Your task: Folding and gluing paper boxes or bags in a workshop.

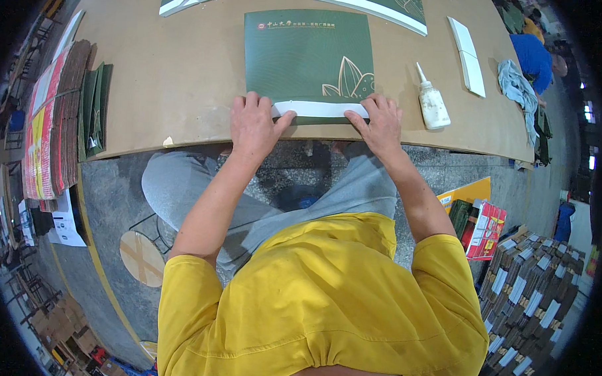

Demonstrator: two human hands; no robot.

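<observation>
Yellow shirt (pixel 323 301) fills the lower frame and hides the person's lap; grey trousers (pixel 182 184) show above it, over a speckled floor.

Left hand (pixel 253 123) and right hand (pixel 383 124) both lie flat, fingers spread, pressing down on the ends of a white strip (pixel 320 109); neither hand is clenched around anything. White strip lies along the near edge of a green printed sheet (pixel 309 56), which sits at the middle of the table's near edge. Palms cover both ends of the strip, so its full length cannot be read. Whether the strip is a folded flap or a separate piece: cannot tell.

Table (pixel 186 71), brown board surface, bends with the lens. White glue bottle (pixel 432 103) stands just right of the right hand, near the front edge. Two white strips (pixel 468 54) lie further right. Two more green sheets (pixel 380 5) at the far edge are cut off by the frame. Pale blue cloth (pixel 516 89) hangs at the right edge. Stacked card pieces (pixel 58 113) crowd the left end. Bare board lies open between the green printed sheet and that stack.

Another person in blue (pixel 534 57) is partly visible at the far right corner.
</observation>
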